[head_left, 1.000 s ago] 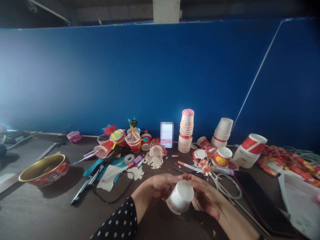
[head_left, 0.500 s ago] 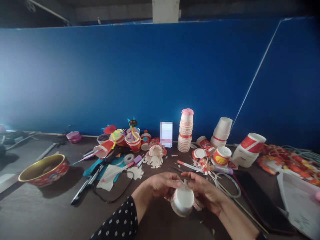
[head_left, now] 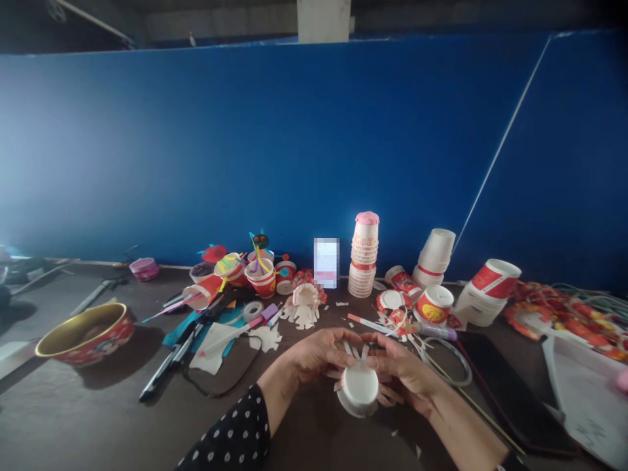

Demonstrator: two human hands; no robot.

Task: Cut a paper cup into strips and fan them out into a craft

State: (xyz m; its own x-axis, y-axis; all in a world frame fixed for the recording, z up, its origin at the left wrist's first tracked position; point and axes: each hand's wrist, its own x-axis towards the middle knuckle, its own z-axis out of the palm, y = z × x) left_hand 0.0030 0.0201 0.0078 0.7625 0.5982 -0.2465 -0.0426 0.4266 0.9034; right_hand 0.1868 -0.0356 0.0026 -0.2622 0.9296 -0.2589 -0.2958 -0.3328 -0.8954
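Between my two hands is a cut paper cup, its round white base facing me and narrow strips sticking out around its side. My left hand pinches the strips at the upper left of the cup. On the other side, my right hand grips strips at the upper right, thumb near the rim. Some fingers of both hands are hidden behind the cup. Just beyond them lie a red-and-white marker and a cut cup with white petal-like strips.
A tall stack of paper cups stands by the blue partition. At left are a gold-lined bowl, a black-and-silver cutter-like tool and decorated cups. Right of my hands lies a dark flat tray.
The cup has turned slightly and risen a little. More strips now show fanned out at its top and sides, and my fingers have shifted along them.
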